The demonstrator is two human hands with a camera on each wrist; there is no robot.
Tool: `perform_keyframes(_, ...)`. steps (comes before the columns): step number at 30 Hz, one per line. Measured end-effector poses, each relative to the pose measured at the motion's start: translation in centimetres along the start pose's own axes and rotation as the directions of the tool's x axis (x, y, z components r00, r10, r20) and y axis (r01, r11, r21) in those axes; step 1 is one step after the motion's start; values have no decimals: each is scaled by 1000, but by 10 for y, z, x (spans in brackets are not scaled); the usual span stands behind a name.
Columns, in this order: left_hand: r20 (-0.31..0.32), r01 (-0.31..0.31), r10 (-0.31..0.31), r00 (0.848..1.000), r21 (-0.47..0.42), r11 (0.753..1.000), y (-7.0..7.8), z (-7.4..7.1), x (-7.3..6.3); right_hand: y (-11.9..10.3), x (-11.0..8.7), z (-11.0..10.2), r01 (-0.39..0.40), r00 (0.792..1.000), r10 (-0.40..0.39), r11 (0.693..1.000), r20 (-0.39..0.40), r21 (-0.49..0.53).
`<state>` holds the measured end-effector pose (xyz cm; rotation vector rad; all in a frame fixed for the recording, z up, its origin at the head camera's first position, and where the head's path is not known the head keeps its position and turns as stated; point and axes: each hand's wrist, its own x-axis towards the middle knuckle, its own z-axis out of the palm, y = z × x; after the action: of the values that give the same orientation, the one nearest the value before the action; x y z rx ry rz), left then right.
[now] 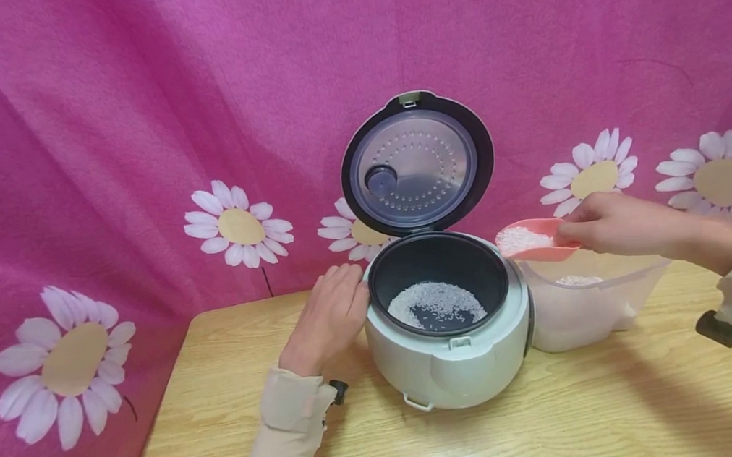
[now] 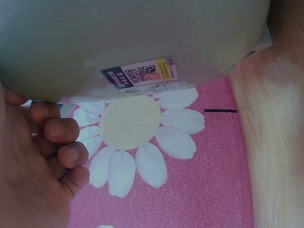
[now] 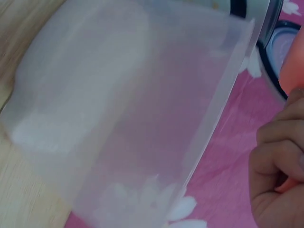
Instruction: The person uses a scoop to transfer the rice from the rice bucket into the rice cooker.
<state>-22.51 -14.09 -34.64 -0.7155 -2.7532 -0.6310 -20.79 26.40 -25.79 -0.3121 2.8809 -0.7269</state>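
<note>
Beside the bin, my right hand (image 1: 620, 224) grips a pink scoop (image 1: 562, 251) by its handle. White rice grains (image 1: 522, 239) fill the scoop, which hovers between the cooker's right rim and the bin. In the right wrist view, curled fingers (image 3: 280, 152) wrap the handle. The rice cooker (image 1: 457, 373) stands with its lid (image 1: 422, 165) raised; loose rice (image 1: 440, 300) covers part of the dark inner pot's bottom (image 1: 383, 274). My left hand (image 1: 334, 311) rests against the cooker's left side, its fingers loosely bent in the left wrist view.
A translucent plastic bin (image 1: 576, 319) holding rice stands on the wooden table (image 1: 252, 340), close against the cooker's right side. A pink cloth with daisies (image 1: 294, 82) hangs behind the table. The table's left edge lies beyond my left arm.
</note>
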Motion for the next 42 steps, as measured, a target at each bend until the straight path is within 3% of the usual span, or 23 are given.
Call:
perform_keyframes(11,9,9,-9,1000,-5,1000,0,-1,-1,-35,1,17,73,997,-73,997,-21,6)
perform_keyframes(17,7,10,-10,1000,-4,1000,0,-1,-1,-49,0,25,86,996,-87,995,-27,-47)
perform_keyframes(26,9,5,-5,1000,1,1000,0,0,-1,-59,-2,38,150,986,-156,984,-58,-96)
perform_keyframes(42,0,-1,1,1000,4,1000,0,0,0,-67,-3,40,149,986,-155,983,-54,-110)
